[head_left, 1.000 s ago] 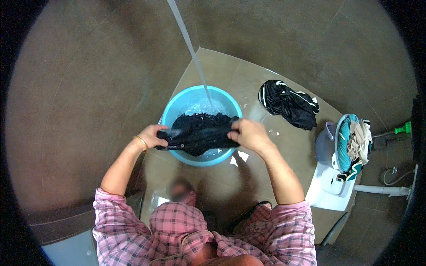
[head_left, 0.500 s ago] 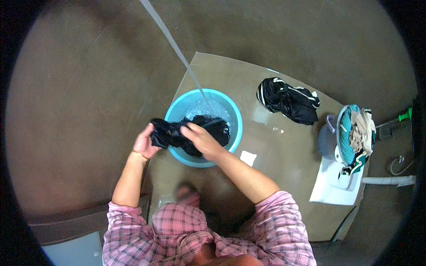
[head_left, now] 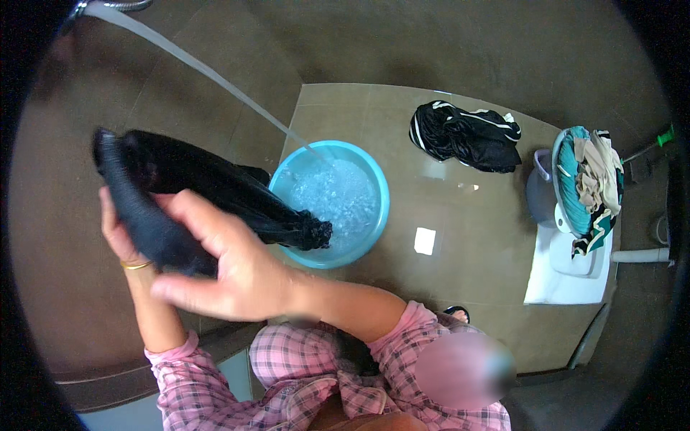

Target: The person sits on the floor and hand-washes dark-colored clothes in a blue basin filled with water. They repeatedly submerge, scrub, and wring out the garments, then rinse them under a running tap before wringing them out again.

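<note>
A wet black garment (head_left: pixel 208 183) is bunched up between my hands, raised to the left of the blue basin (head_left: pixel 383 205). My left hand (head_left: pixel 121 228) is closed round its upper, folded part, the fingers partly hidden behind the cloth. Across the front comes my right hand (head_left: pixel 244 269), slightly blurred, its thumb and fingers round the lower fold. The garment's far end (head_left: pixel 315 231) hangs over the basin's left side. Bubbly water (head_left: pixel 345 194) stands in the basin, and a stream of water (head_left: pixel 198 66) falls into it from the upper left.
A metal fitting (head_left: pixel 128 6) shows at the upper left. Black clothes with white stripes (head_left: pixel 471 136) lie on the tiled floor. At right, a purplish bucket (head_left: pixel 540 197) stands beside a tub heaped with clothes (head_left: pixel 596 172), near a white floor fixture (head_left: pixel 540 276) and a white pipe (head_left: pixel 640 256).
The black garment has been lifted out of the basin, up and to the left. Both hands have moved left with it, and my view has shifted.
</note>
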Available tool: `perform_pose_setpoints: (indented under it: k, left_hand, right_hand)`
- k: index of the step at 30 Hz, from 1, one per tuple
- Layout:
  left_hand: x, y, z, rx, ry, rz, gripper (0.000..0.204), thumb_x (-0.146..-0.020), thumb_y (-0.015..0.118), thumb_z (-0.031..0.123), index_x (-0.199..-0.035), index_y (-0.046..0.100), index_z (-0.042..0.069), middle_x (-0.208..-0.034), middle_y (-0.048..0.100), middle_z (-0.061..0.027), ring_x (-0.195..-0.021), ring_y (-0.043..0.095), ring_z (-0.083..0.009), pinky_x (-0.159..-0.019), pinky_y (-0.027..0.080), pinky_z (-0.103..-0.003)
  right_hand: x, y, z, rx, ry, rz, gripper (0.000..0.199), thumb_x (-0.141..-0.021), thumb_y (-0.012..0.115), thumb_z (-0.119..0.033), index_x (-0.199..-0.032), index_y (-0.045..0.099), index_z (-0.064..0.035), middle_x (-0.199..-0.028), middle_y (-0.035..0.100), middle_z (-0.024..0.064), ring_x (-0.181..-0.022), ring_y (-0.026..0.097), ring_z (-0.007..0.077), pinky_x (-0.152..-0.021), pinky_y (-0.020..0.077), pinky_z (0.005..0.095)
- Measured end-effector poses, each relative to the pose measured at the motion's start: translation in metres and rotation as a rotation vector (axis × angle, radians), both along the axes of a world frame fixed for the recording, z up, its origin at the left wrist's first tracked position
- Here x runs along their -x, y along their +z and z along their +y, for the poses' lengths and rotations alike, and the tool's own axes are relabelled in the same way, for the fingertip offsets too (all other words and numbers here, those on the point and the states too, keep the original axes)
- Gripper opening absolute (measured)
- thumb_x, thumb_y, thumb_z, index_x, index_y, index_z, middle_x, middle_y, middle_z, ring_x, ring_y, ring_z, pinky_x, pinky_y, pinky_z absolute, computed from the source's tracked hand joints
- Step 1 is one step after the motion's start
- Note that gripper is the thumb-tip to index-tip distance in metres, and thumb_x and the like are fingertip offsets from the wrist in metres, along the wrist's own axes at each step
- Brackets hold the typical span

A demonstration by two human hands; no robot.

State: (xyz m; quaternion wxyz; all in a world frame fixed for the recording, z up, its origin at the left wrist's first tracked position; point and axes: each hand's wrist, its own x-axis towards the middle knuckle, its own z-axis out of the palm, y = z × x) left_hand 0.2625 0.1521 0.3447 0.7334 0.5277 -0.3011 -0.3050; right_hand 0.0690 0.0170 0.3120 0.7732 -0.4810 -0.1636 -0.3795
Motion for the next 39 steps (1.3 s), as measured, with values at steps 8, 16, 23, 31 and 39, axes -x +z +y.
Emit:
perform_pose_setpoints:
  k: [8, 16, 23, 31, 39]
  left_hand:
    - [-0.032, -0.105, -0.01, -0.797, -0.117, -0.331, 0.038, -0.074, 0.073, 0.005, -0.109, 0.057, 0.003, -0.1, 0.062, -0.0008, -0.092, 0.058, -0.0116, -0.087, 0.047, -0.028]
    - [-0.045, -0.225, -0.108, -0.781, -0.161, -1.215, 0.067, -0.07, 0.077, 0.022, -0.127, 0.046, 0.008, -0.113, 0.057, -0.0163, -0.102, 0.058, -0.0296, -0.089, 0.047, -0.037]
    - [-0.015, -0.381, -0.156, -0.815, -0.216, -1.366, 0.054, -0.079, 0.066, 0.02, -0.129, 0.047, 0.014, -0.133, 0.045, -0.0149, -0.12, 0.045, -0.0341, -0.098, 0.038, -0.049]
    - [0.021, -0.441, -0.141, -1.057, -0.033, -1.201, 0.063, -0.088, 0.052, 0.027, -0.144, 0.026, 0.012, -0.148, 0.021, -0.0231, -0.136, 0.021, -0.0399, -0.11, 0.014, -0.053]
    - [0.004, -0.466, -0.144, -1.294, -0.155, -1.29, 0.065, -0.088, 0.049, 0.033, -0.142, 0.029, 0.004, -0.149, 0.012, -0.0269, -0.138, 0.009, -0.0432, -0.111, 0.007, -0.056]
  right_hand:
    - [-0.033, -0.189, -0.006, 0.003, 0.508, 0.506, 0.046, -0.083, 0.065, -0.015, -0.122, 0.048, 0.001, -0.101, 0.057, 0.0036, -0.095, 0.052, 0.0121, -0.084, 0.0444, 0.0271]
    - [-0.017, -0.29, -0.13, 0.241, -0.409, 1.295, 0.067, -0.076, 0.072, -0.032, -0.127, 0.043, 0.0012, -0.113, 0.058, 0.021, -0.101, 0.059, 0.035, -0.087, 0.048, 0.0408]
    - [-0.068, -0.321, -0.081, 0.862, -0.971, 1.227, 0.052, -0.082, 0.054, -0.008, -0.133, 0.044, -0.0096, -0.132, 0.046, 0.019, -0.124, 0.041, 0.0379, -0.103, 0.0296, 0.0494]
    - [-0.066, -0.408, -0.049, 0.771, -0.913, 1.517, 0.052, -0.08, 0.057, -0.02, -0.128, 0.046, -0.0014, -0.135, 0.039, 0.022, -0.131, 0.029, 0.04, -0.109, 0.0171, 0.0534]
    - [-0.077, -0.417, -0.054, 0.681, -0.737, 1.508, 0.061, -0.079, 0.059, -0.023, -0.133, 0.041, -0.0025, -0.143, 0.033, 0.0209, -0.133, 0.027, 0.0395, -0.111, 0.0155, 0.054]
